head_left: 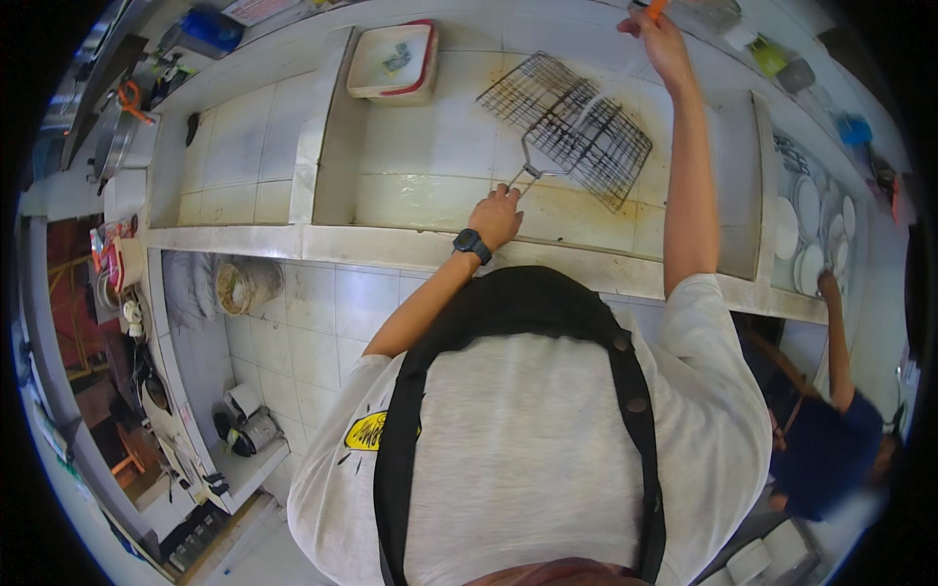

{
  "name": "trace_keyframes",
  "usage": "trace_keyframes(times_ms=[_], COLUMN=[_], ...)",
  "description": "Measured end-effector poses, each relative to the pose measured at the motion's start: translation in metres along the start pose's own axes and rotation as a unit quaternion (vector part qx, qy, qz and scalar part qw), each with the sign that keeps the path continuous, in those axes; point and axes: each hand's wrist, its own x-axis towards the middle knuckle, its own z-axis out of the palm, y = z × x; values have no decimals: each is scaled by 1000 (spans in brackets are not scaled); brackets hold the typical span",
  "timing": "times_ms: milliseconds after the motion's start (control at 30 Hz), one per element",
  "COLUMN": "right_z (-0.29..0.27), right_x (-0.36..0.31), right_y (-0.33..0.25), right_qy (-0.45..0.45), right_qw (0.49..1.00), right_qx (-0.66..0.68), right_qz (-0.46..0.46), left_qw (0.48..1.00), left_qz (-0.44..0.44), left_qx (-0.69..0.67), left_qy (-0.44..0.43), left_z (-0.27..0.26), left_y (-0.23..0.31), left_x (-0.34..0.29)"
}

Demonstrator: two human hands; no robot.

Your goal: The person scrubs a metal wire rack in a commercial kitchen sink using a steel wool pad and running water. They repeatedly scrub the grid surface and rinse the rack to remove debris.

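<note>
A blackened wire grill basket point(576, 132) lies unfolded in a white-tiled sink basin point(420, 146). Its long wire handle points toward me, and the fingers of my left hand point(498, 217) are closed round the end of it. I wear a dark watch on that wrist. Stretched far forward at the top edge, my right hand point(660, 44) grips a small orange fitting point(655, 8), partly cut off, so its kind is unclear. From just below it, a pale streak like running water point(611, 93) reaches down onto the mesh.
A white tub with a red rim point(430, 63) and greenish bits in it stands at the basin's back left. Low walls divide the basins. At right, another person's hand point(829, 285) reaches among white plates point(809, 269). A basket point(249, 285) sits below the counter, left.
</note>
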Motion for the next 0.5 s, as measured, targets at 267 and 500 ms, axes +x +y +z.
trace_keyframes(times_ms=[267,500], right_z=[-2,-5], right_x=[-4,-9], right_y=[-3,-21], right_qy=[28,46], right_qw=[999,985], right_qx=[-31,-164], right_qz=[-4,1], left_qw=[1000,1000], left_qz=[-16,4], left_qx=[-5,1], left_qy=[-19,-3], left_z=[-7,-2], left_y=[4,1], left_x=[2,2])
